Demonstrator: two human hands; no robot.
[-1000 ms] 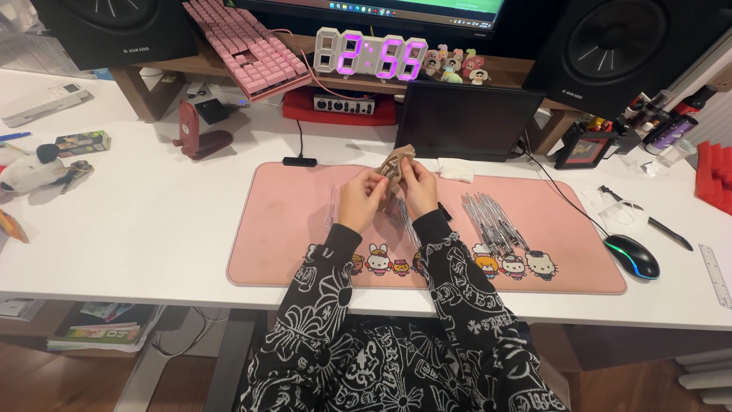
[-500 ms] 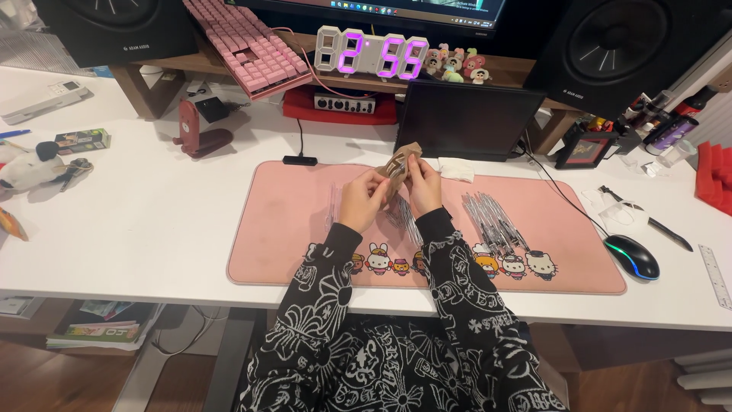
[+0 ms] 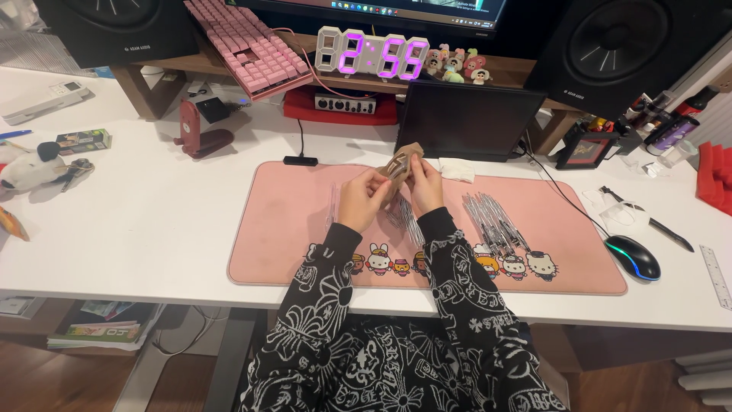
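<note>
Both of my hands are raised over the middle of a pink desk mat (image 3: 290,229). My left hand (image 3: 363,198) and my right hand (image 3: 425,187) pinch a small brown folded paper piece (image 3: 399,168) between them, the left at its lower left, the right at its right side. Below the hands, clear plastic sleeves (image 3: 404,217) lie on the mat. A fanned pile of more clear sleeves (image 3: 496,221) lies to the right of my right forearm. My sleeves are black with a white pattern.
Behind the mat stand a dark tablet-like screen (image 3: 465,118), a digital clock (image 3: 374,53), a pink keyboard (image 3: 244,46) and two black speakers (image 3: 618,53). A mouse (image 3: 633,257) sits right of the mat, a red stand (image 3: 200,130) and a plush toy (image 3: 30,168) to the left.
The hands have stayed in about the same place over the mat, with only small finger movements on the brown paper piece.
</note>
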